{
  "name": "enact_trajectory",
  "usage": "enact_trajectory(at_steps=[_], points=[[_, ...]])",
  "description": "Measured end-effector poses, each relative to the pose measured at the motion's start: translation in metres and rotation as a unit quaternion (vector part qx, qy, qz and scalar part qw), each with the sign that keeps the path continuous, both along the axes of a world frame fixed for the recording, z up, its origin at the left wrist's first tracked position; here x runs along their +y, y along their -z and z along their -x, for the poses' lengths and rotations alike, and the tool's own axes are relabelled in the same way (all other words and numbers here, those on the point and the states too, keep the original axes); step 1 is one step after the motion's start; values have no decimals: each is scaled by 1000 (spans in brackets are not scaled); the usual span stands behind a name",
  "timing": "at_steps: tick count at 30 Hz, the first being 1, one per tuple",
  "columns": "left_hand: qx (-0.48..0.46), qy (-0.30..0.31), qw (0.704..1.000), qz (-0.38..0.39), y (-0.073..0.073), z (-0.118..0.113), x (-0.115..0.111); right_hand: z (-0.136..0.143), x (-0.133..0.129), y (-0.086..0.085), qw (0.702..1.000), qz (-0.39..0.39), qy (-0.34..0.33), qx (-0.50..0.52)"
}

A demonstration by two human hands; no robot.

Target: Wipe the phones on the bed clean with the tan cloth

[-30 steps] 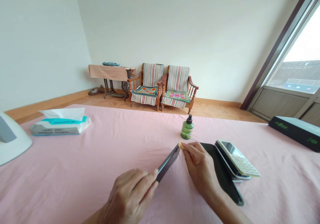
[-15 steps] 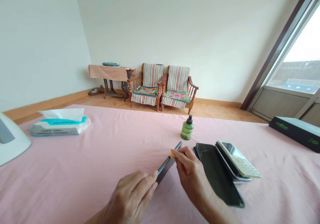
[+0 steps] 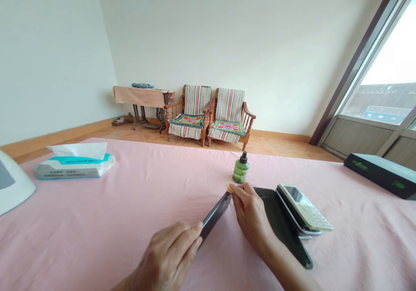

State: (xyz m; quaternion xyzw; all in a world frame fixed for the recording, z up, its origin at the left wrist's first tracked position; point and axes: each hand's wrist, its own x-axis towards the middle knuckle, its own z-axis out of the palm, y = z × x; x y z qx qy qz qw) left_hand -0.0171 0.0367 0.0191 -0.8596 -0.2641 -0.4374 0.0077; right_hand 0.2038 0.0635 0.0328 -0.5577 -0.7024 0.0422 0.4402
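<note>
A dark smartphone [image 3: 214, 217] is tilted up on its edge above the pink cloth, its far end pointing away from me. My left hand [image 3: 172, 252] grips its near end, thumb and fingers closed round it. My right hand [image 3: 251, 211] pinches a small yellowish pad [image 3: 229, 188], which touches the phone's far corner; whether it is sponge or cloth I cannot tell. Just right of that hand lies an open black phone case [image 3: 282, 221], partly covered by my wrist. Beside it, a pale keypad phone [image 3: 302, 202] tops a small stack of phones.
A green bottle with a black cap [image 3: 241, 169] stands beyond my right hand. To the left are a tissue pack [image 3: 73, 165] and a white rounded object [image 3: 14, 187]. A black box [image 3: 380, 176] sits at the far right of the pink-covered table [image 3: 136, 195].
My right hand has slid the pad along the phone's upper edge to its far corner. My left hand keeps its hold. The view has shifted slightly.
</note>
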Motion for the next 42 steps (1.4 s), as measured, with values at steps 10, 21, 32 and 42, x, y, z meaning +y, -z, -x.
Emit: enact_trajectory(at_steps=[10,21,32,42], points=[[-5,-8,1000,-1,-2,-1,-1,31,-33,6,996,-15,-91,-4],[-35,-9,996,87,-4,-2,1,42,-44,13,989,-58,-136,-30],[-46,-24,989,139,-9,-4,-2,46,-54,14,974,-108,-184,-74],[-42,-15,984,175,-10,-2,-1,51,-61,15,968,-147,-181,-95]])
